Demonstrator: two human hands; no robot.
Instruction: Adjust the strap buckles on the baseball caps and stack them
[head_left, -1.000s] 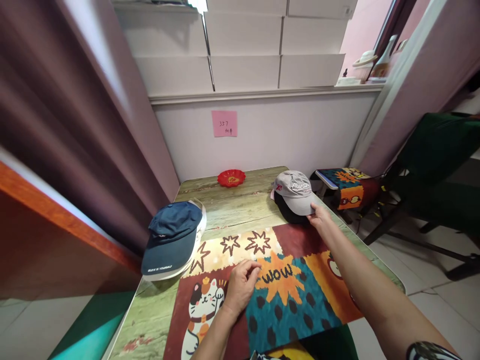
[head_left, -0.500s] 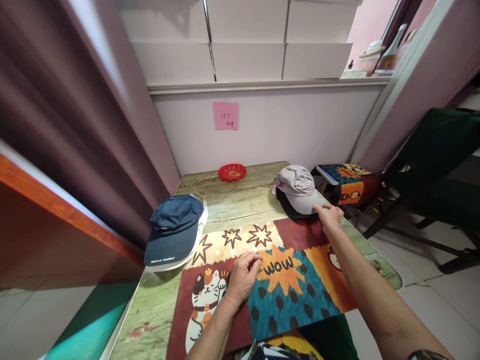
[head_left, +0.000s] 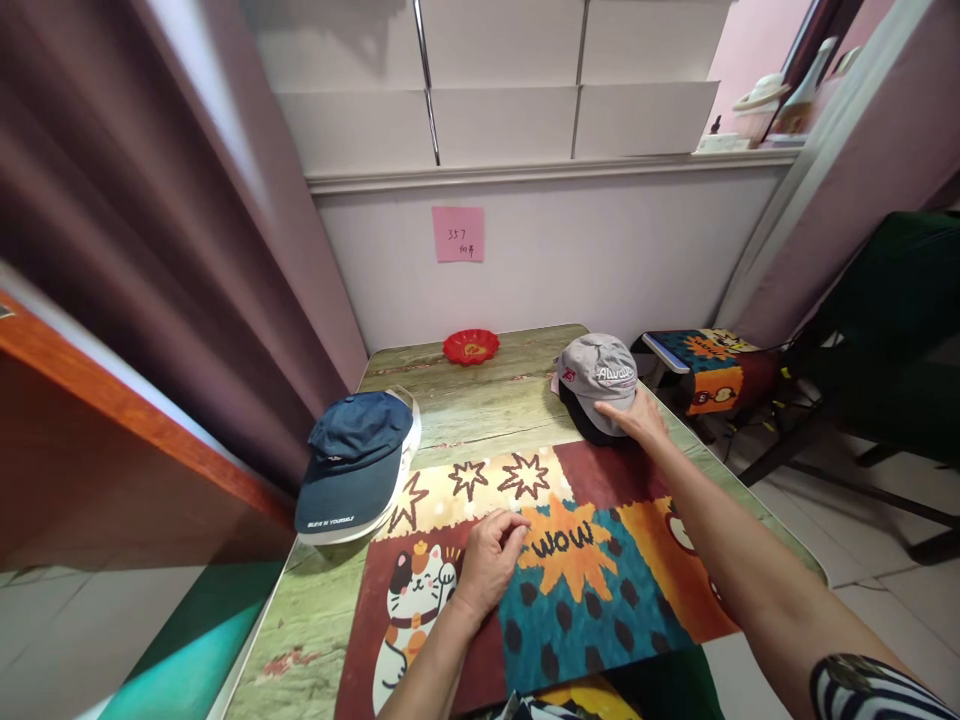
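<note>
A grey baseball cap (head_left: 596, 362) with white lettering sits on top of a black cap (head_left: 581, 415) at the right of the table. My right hand (head_left: 639, 415) grips the grey cap at its brim, thumb across the front and the other fingers mostly hidden along the right side. Over the patterned mat (head_left: 570, 620), my left hand (head_left: 491, 560) is curled with thumb and fingertips together, and nothing shows in it. To its left a navy cap (head_left: 352, 460) lies on top of a white cap (head_left: 412, 425).
A red scalloped dish (head_left: 471, 346) stands at the table's back edge, below a pink paper note (head_left: 458, 234) on the wall. Beyond the right edge are a small stand with a patterned cover (head_left: 709, 365) and a dark chair (head_left: 885, 310). A curtain (head_left: 187, 250) hangs at left.
My right hand has shifted from the brim's right tip to a fuller hold, its thumb now over the front of the grey cap. My left hand stays nearly in place. The view has shifted slightly.
</note>
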